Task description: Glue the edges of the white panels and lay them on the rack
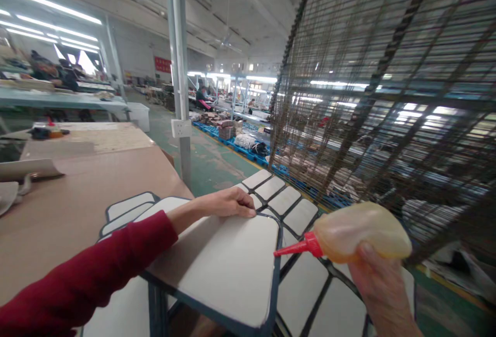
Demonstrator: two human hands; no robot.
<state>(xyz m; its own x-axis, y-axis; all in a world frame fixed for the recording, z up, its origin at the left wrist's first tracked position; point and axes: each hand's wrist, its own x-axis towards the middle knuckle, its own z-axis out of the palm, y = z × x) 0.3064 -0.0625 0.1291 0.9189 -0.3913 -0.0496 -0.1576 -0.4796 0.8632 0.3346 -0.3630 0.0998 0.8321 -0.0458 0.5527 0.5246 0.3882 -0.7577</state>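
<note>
My left hand (227, 203), in a dark red sleeve, pinches the far edge of a white board with a dark blue rim (228, 270) that lies on top of a stack. My right hand (382, 288) grips a squeezy yellowish glue bottle (360, 231). Its red nozzle (296, 247) points left and touches the right rim of the board. Beneath and beyond the board lies a grid of similar white panels in dark frames (284, 200).
A brown worktable (77, 197) stretches to my left with a small object and cardboard at its far end. A tall wire drying rack (387, 94) full of flat sheets stands at my right. A steel pillar (180, 68) rises ahead. People work at distant benches.
</note>
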